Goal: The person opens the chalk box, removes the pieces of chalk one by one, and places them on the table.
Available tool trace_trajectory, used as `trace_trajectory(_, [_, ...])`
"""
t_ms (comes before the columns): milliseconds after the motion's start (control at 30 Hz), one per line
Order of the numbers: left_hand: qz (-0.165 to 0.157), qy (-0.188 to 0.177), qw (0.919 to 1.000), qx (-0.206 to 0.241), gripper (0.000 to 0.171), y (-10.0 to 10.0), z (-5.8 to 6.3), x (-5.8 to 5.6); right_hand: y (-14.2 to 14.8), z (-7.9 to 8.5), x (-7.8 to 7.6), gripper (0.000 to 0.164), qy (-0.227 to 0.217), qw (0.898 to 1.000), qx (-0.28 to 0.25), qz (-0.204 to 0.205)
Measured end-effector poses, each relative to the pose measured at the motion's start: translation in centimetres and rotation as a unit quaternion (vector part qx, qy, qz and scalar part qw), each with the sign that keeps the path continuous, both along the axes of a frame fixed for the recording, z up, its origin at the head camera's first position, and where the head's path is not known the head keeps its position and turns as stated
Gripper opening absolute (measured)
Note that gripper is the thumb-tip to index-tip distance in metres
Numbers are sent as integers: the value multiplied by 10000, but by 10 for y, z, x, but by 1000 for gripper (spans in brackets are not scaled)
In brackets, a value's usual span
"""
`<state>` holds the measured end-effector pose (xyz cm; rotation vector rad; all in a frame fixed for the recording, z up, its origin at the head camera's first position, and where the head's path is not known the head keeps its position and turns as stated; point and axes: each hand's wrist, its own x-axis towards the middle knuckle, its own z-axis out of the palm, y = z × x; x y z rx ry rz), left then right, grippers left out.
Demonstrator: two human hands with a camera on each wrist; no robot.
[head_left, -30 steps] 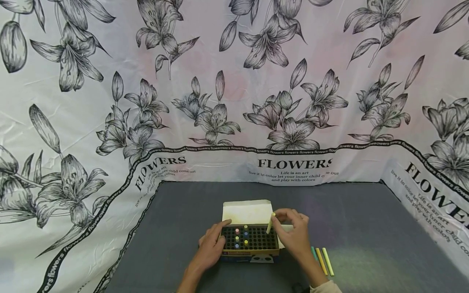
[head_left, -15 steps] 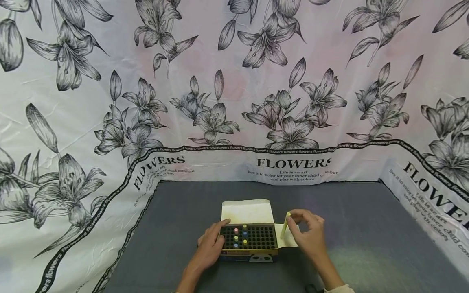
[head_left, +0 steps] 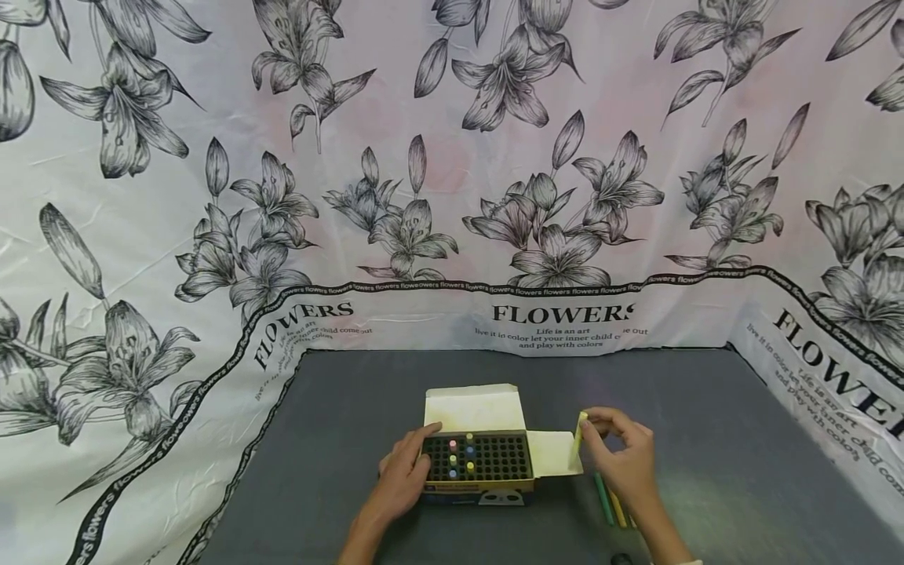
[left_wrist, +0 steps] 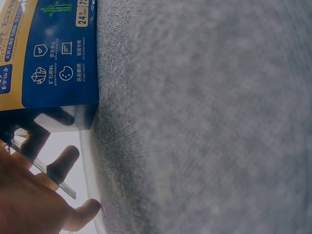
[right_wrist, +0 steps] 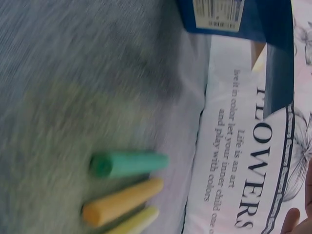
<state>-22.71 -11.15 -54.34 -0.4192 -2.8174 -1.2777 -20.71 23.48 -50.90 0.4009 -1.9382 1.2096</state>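
A blue and yellow chalk box [head_left: 480, 486] lies with its lid folded back, showing a black tray of round holes. Several chalk sticks stand in the tray's left half, among them a pink one [head_left: 453, 445]. My left hand [head_left: 399, 479] rests against the box's left end, index finger stretched toward the back corner. In the left wrist view its fingers [left_wrist: 64, 163] spread beside the box end. Pinched upright by my right hand [head_left: 625, 455] is a yellow chalk stick [head_left: 580, 431], at the outer edge of the side flap [head_left: 551, 453].
Right of the box, partly behind my right hand, lie a green chalk stick [right_wrist: 131, 164], an orange one [right_wrist: 124, 201] and a yellow one [right_wrist: 134, 223]. A grey cloth [head_left: 353, 392] covers the table. Flower-printed sheeting [head_left: 487, 173] closes off the back and sides.
My right hand has carried the yellow chalk stick rightward, from over the tray's right end to the side flap's outer edge. My left hand stays at the box.
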Motion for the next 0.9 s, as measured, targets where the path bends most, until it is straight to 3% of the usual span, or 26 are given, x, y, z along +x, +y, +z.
trace_trajectory(400, [-34, 25, 10000, -6, 56, -1, 0, 1, 32, -7, 15, 20, -563, 9974, 14, -441])
trace_trajectory(567, [-28, 42, 10000, -8, 56, 0, 1, 1, 46, -14, 23, 14, -1292, 9850, 220, -1123])
trace_trajectory(733, [-93, 6, 9999, 63, 55, -1, -1, 0, 66, -19, 31, 11, -2487, 9536, 1007, -1366])
trace_trajectory(900, [-116, -14, 9999, 111, 55, -1, -1, 0, 81, -20, 33, 23, -3846, 8963, 1830, -1236])
